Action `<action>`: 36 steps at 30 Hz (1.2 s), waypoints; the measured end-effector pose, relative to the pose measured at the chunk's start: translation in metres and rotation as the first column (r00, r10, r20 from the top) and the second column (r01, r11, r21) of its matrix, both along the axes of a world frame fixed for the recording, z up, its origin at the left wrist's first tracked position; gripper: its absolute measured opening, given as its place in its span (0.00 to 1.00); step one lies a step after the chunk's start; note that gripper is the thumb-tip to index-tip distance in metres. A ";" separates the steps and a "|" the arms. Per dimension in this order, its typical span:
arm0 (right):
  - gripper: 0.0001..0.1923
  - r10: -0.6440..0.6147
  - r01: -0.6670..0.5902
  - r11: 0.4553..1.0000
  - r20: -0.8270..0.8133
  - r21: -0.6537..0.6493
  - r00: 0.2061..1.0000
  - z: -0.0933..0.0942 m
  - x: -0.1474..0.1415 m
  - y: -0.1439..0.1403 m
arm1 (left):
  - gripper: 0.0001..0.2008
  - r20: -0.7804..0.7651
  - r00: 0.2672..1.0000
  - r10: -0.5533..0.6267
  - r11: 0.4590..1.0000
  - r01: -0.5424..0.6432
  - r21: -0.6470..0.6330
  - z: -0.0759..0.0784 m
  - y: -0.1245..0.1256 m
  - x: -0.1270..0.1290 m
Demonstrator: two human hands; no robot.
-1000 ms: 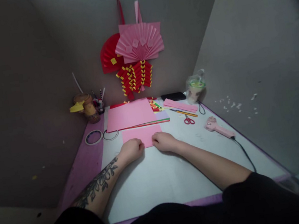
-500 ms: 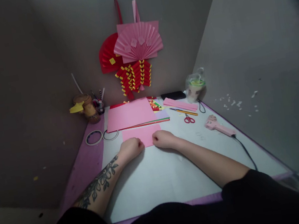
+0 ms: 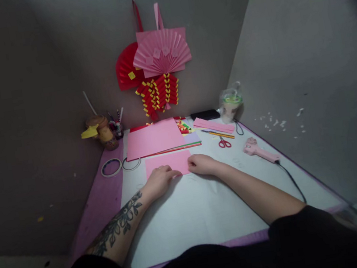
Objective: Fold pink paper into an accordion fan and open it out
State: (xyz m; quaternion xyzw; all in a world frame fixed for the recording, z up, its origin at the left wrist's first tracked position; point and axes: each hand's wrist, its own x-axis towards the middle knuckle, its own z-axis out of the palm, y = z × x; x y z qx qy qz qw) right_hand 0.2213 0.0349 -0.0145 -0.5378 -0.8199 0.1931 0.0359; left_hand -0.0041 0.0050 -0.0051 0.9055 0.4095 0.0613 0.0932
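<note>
A small sheet of pink paper (image 3: pixel 169 159) lies on the white table cover in front of me. My left hand (image 3: pixel 159 180) rests over its near left part, with the fingers stretched out and the thumb along the near edge. At the near right corner, the fingers of my right hand (image 3: pixel 202 165) are curled closed on the paper's edge. Just beyond the sheet is a stack of larger coloured paper (image 3: pixel 154 138), pink on top.
Two tape rolls (image 3: pixel 111 167) lie at the left, near a lidded cup (image 3: pixel 107 135). To the right are red-handled scissors (image 3: pixel 224 142), pencils (image 3: pixel 225 135), pink strips (image 3: pixel 214 125), a corded pink glue gun (image 3: pixel 261 152) and a bagged cup (image 3: pixel 230 106). Paper fans (image 3: pixel 162 53) hang on the wall.
My left hand has slid right along the near edge and its fingers have straightened from a curl. The right hand has shifted slightly right, to the paper's corner, still curled.
</note>
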 end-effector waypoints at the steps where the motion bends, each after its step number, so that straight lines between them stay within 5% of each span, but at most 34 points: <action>1: 0.06 0.003 -0.003 1.000 -0.006 0.000 1.000 0.000 0.000 0.000 | 0.16 0.003 1.000 -0.030 1.000 0.030 0.003 -0.002 -0.001 0.000; 9: 0.07 0.055 -0.028 0.984 -0.150 0.177 0.987 0.001 -0.001 -0.012 | 0.18 0.034 0.998 -0.058 0.998 0.057 0.032 -0.012 -0.002 -0.003; 14: 0.16 0.224 -0.196 0.940 -0.071 0.279 0.972 0.002 -0.024 -0.044 | 0.19 0.106 0.993 -0.053 0.999 0.054 0.001 -0.018 0.002 -0.005; 20: 0.38 0.138 -0.146 0.985 0.092 0.094 0.986 -0.002 -0.029 -0.071 | 0.18 0.112 0.988 -0.109 0.994 0.106 0.030 -0.007 -0.005 -0.007; 33: 0.26 -0.206 0.149 0.965 0.270 0.218 0.941 0.024 -0.007 -0.066 | 0.17 0.008 0.995 -0.104 0.989 0.102 0.110 0.000 -0.010 -0.002; 36: 0.31 -0.118 0.088 0.970 0.119 0.229 0.986 0.016 -0.015 -0.069 | 0.17 0.003 0.995 -0.102 0.989 0.101 0.107 0.002 -0.013 0.001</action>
